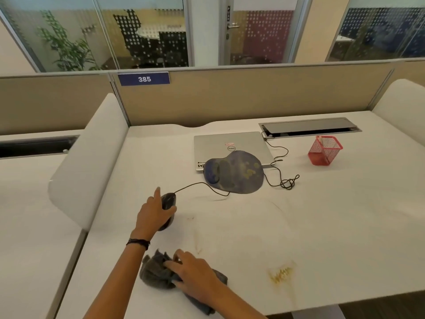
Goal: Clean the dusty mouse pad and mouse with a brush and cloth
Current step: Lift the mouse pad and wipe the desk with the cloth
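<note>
Bright even indoor light, soft faint shadows, wide-angle bending at edges, slightly soft detail

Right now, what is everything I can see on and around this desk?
mouse: one, black, wired, left of centre on the desk, under the left hand
cloth: one, grey, crumpled at the near edge, under the right hand
mouse pad: one, blue with yellowish dusty patches, lying partly on the laptop
laptop: one, silver, closed, toward the back
cable: one, black, running from the mouse and tangled to the right of the pad
pen holder: one, red mesh, tipped over, back right
dust: one yellowish patch, near right
desk: one, white
number sign: one, blue, reads 385, on the partition
hands: left hand on the mouse, right hand on the cloth
</note>
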